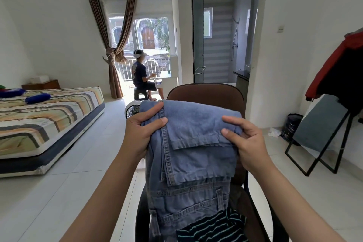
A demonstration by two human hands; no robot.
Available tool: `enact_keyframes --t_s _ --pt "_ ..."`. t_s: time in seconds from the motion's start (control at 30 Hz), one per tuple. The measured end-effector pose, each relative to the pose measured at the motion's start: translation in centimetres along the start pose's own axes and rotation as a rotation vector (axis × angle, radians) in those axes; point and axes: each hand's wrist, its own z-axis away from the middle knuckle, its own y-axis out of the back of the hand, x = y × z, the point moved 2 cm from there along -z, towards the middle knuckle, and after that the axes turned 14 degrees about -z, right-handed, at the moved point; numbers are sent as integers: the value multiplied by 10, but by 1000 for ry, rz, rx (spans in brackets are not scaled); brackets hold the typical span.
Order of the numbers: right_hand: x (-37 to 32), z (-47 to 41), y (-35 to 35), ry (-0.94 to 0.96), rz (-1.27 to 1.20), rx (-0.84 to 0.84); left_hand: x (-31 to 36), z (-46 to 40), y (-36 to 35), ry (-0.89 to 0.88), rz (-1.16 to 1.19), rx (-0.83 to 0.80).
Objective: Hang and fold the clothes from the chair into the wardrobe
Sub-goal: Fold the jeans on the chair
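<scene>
Folding is the step in hand: the faded blue denim jeans [188, 143] are held up over the brown padded chair [206, 92], doubled across the top, with the waistband end hanging down toward the seat. The left hand [141, 131] grips the folded edge at the seam side, thumb on top and fingers curled behind. The right hand [243, 139] pinches the opposite edge between thumb and fingers. Both hands are therefore grasping the jeans; neither is free.

A dark knit garment with thin teal stripes [212, 228] lies on the chair seat, partly under the hanging denim, so the chair is judged not yet cleared.

Next move, in my judgement: one more fold to make a compact bundle, then carrying it to the wardrobe, which is not in view from here.

Further out, a mattress with a striped sheet [49, 120] lies on the tiled floor at left. A black-framed stand [322, 143] at right carries a red and black garment [341, 67]. A seated person [141, 76] faces the window.
</scene>
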Motion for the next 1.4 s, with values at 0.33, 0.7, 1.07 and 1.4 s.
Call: enact_keyframes --t_s 0.33,0.7,1.07,1.4 --pt "-2 0 2 -108 85 -151 -4 -5 -3 62 68 37" --pt "-11 -6 4 181 285 60 -6 -5 12 -30 -268 -168" --pt "-17 -1 12 270 634 157 -11 -3 14 -67 -90 -45" --pt "-30 -7 1 281 239 102 0 -10 26 -62 -5 -71"
